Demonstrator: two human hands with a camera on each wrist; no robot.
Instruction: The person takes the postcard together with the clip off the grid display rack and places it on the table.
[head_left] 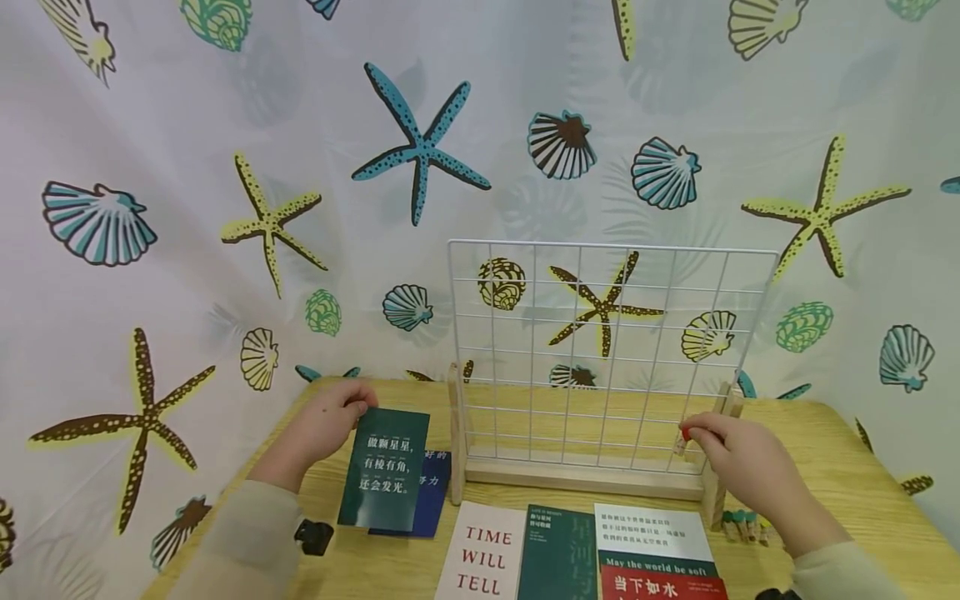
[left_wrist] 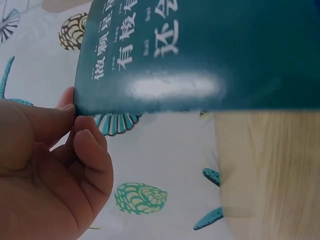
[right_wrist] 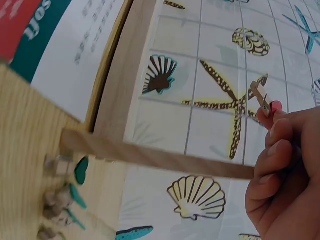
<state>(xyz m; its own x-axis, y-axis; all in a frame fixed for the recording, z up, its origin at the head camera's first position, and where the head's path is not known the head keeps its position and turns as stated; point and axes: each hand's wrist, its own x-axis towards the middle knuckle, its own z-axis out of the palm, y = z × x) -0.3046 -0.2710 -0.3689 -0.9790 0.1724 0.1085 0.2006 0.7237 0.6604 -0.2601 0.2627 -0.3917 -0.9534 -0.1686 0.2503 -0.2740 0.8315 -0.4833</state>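
**Q:** What surrounds the scene?

**A:** Seashell and starfish fabric hangs as a backdrop behind a light wooden table [head_left: 840, 467]. On the table stands a white wire grid [head_left: 607, 358] in a wooden base, with several printed cards [head_left: 480, 558] lying flat in front of it and a row of small wooden clips [head_left: 742, 525] beside its right post.

**Q:** What are the hands doing?

**A:** The left hand [head_left: 322, 425] pinches a dark green card [head_left: 384, 468] at its top corner between thumb and fingers. The right hand [head_left: 738, 467] holds a small wooden clip with a red end [right_wrist: 261, 96] in a narrow fingertip grip, just in front of the grid's lower right area.

**Q:** How does the card lie, and how would it handle?

**A:** Its long axis runs up and down, slightly tilted, printed face toward the viewer, its lower edge over a blue card [head_left: 431, 492] on the table. It looks light, thin, glossy and probably slippery, likely to bend, so an edge or corner is the sensible hold. The clip looks tiny and light, best held by its tail.
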